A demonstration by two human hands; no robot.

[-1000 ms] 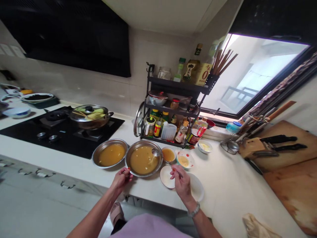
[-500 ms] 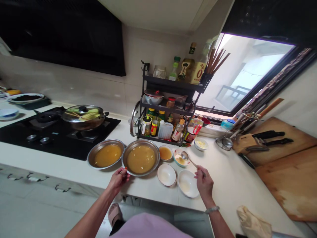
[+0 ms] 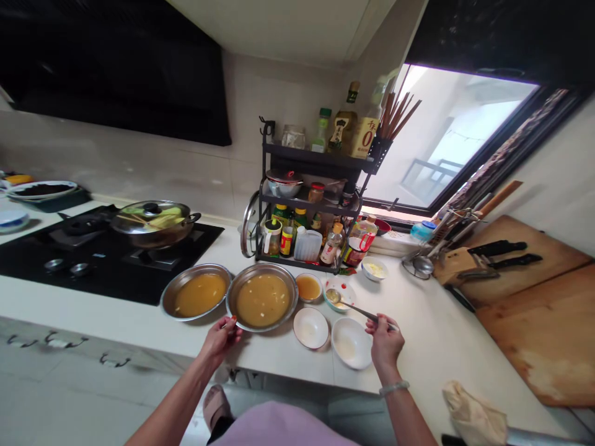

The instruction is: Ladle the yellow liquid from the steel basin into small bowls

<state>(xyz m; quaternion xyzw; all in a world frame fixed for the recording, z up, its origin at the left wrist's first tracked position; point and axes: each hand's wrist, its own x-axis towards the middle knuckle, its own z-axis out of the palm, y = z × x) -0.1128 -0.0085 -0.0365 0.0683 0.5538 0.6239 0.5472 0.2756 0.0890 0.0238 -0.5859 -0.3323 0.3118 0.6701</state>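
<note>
My right hand (image 3: 387, 341) is closed round the handle of a metal spoon (image 3: 356, 309), whose bowl holds some yellowish liquid over a small patterned bowl (image 3: 344, 287). With my left hand (image 3: 224, 335) I pinch the near rim of a metal pan (image 3: 263, 300) of brownish liquid with pale bits in it. A second metal pan (image 3: 199, 292) of similar liquid stands to its left. Between the pan and the patterned bowl sits a small bowl of orange-brown liquid (image 3: 308, 288). Nearer me are a white bowl (image 3: 310, 328) and a larger white bowl (image 3: 352, 344) with a little pale residue.
A black rack (image 3: 302, 199) of bottles and jars stands at the back. On the left, a lidded pan (image 3: 151, 226) sits on the black stove (image 3: 106, 260). A knife block (image 3: 458, 266) and cutting boards (image 3: 539, 316) are at the right, a cloth (image 3: 474, 412) nearer.
The spoon's bowl has shifted left within the patterned bowl and turned upward, now with liquid in it. My left hand keeps its place at the pan's rim. The view has shifted slightly.
</note>
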